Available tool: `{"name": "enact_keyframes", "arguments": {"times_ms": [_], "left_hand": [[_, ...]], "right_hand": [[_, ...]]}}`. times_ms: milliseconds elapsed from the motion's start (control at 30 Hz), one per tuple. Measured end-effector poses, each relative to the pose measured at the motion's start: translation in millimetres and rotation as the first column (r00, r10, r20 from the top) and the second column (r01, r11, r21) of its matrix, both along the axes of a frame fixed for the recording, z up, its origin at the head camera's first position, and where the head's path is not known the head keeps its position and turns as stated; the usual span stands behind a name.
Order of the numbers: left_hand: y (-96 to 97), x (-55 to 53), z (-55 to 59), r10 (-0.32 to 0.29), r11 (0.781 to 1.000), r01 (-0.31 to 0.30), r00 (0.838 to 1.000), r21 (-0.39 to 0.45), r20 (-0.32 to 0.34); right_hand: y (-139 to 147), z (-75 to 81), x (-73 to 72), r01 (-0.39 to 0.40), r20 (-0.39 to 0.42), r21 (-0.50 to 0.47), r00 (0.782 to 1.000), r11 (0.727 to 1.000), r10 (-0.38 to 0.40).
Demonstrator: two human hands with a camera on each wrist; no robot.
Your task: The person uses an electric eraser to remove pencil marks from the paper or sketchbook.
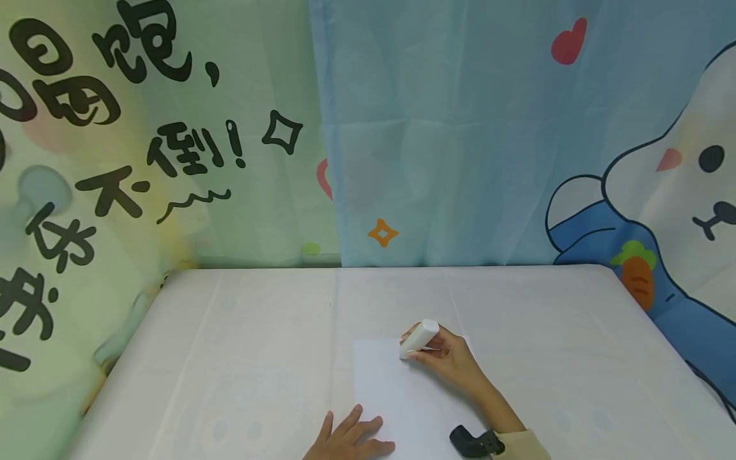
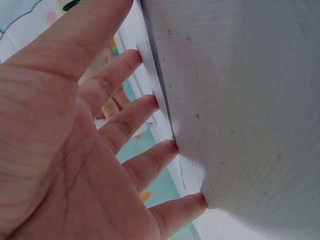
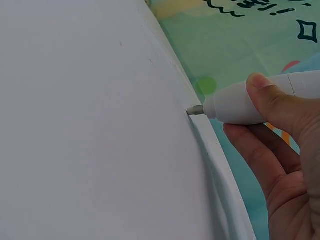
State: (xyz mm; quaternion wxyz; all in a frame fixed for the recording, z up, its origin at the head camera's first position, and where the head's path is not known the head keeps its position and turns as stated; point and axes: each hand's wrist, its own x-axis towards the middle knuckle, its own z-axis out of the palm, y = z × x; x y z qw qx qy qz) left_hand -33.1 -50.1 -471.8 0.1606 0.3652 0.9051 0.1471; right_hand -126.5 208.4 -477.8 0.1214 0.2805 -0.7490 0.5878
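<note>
My right hand (image 1: 455, 363) pinches a thick white electric eraser (image 1: 420, 338) between thumb and fingers over the upper part of a white sheet of paper (image 1: 376, 377). In the right wrist view, the narrow tip of the electric eraser (image 3: 234, 106) points at the white surface and appears to touch it. Any mark under the tip is too faint to make out. My left hand (image 1: 352, 439) lies at the sheet's lower left, fingers spread. From the left wrist view, the fingers (image 2: 145, 162) are fairly straight, with their tips resting on the white surface.
A white cloth covers the table (image 1: 241, 345). Behind it hangs a printed curtain (image 1: 437, 140) with lettering and a cartoon animal. A black wrist camera (image 1: 476, 442) sits on my right wrist beside a pale sleeve (image 1: 523, 445).
</note>
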Motion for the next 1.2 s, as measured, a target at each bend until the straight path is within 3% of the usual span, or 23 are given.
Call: {"name": "enact_keyframes", "arguments": {"times_ms": [367, 600, 967, 1200], "left_hand": [[2.5, 0.4, 0.8, -0.004, 1.000, 0.004, 1.000, 0.000, -0.003], [1.9, -0.8, 1.1, 0.016, 1.000, -0.015, 0.999, -0.025, 0.045], [-0.5, 0.0, -0.4, -0.012, 1.000, 0.012, 1.000, -0.005, -0.021], [-0.6, 0.1, 0.1, -0.007, 1.000, 0.007, 1.000, 0.011, 0.001]], "right_hand": [[-1.4, 1.2, 0.0, -0.010, -0.010, -0.013, 1.000, 1.000, 0.010], [-5.3, 1.5, -1.0, -0.023, 0.026, -0.013, 0.999, 1.000, 0.023], [-7.9, -0.4, -2.1, -0.023, 0.017, -0.022, 1.000, 0.999, 0.024], [-8.9, -0.8, -1.2, -0.016, 0.020, -0.018, 1.000, 1.000, 0.017]]}}
